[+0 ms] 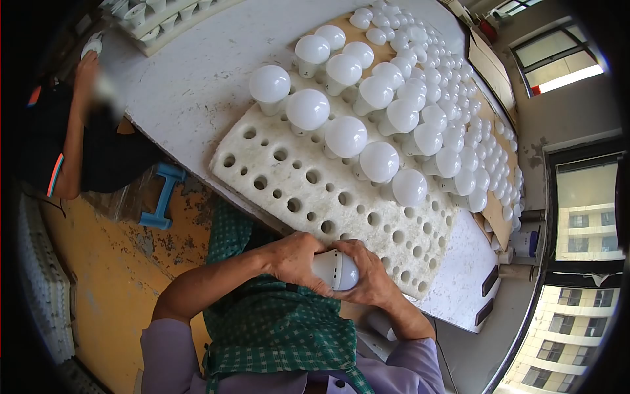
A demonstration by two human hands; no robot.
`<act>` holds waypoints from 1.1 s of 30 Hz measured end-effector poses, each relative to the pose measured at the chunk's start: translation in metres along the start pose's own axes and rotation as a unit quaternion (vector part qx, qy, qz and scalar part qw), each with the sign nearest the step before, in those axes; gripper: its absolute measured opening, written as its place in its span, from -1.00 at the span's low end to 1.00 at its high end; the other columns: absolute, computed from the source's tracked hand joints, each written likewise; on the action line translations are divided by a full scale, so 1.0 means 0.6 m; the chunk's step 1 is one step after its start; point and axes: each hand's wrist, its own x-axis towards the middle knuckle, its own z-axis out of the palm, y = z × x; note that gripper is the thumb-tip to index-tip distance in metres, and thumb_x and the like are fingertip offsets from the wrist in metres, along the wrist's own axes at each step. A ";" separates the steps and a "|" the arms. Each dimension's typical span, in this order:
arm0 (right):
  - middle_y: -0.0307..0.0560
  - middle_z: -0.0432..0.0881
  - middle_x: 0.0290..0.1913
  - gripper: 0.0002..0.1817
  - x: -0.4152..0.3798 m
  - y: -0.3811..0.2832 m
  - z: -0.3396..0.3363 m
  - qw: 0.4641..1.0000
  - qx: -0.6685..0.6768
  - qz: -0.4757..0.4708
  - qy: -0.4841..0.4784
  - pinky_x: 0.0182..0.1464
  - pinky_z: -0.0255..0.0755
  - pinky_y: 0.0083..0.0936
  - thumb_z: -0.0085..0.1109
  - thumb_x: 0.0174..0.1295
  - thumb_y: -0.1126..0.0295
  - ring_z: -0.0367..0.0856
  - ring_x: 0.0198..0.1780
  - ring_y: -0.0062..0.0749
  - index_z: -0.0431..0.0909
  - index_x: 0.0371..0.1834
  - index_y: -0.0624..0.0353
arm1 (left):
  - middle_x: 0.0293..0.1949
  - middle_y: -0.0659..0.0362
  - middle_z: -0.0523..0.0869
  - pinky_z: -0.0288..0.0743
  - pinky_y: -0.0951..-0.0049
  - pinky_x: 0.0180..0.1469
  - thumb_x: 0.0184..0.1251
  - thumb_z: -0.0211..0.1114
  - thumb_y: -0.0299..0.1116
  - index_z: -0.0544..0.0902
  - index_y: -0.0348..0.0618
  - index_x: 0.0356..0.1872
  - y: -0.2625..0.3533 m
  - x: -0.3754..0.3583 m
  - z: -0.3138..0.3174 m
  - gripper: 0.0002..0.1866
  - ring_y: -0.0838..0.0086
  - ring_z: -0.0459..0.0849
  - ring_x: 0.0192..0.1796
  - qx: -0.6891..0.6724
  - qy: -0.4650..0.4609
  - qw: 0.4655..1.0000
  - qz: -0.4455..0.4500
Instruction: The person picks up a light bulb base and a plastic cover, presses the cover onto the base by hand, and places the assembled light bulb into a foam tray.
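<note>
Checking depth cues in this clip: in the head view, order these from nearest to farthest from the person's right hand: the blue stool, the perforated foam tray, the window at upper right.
From the right hand:
1. Perforated foam tray, directly ahead on the table.
2. Blue stool, off to the left on the floor.
3. Window, far upper right, beyond the table.

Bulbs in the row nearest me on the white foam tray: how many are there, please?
5, diagonally on the foam tray: far-left bulb, second bulb, middle bulb, fourth bulb, near-right bulb. None looks hidden.
</note>
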 end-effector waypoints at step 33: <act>0.04 0.33 0.13 -0.10 -0.051 0.045 0.008 0.944 0.222 -0.010 0.244 0.18 0.27 -0.36 0.49 -0.19 0.40 0.37 0.15 -0.28 0.08 0.23 0.17 | -0.17 0.03 0.56 0.54 0.58 -0.50 0.27 0.18 0.04 0.30 -0.34 0.16 -0.018 0.028 0.027 -0.33 0.34 0.70 -0.25 -0.425 -0.110 0.898 0.001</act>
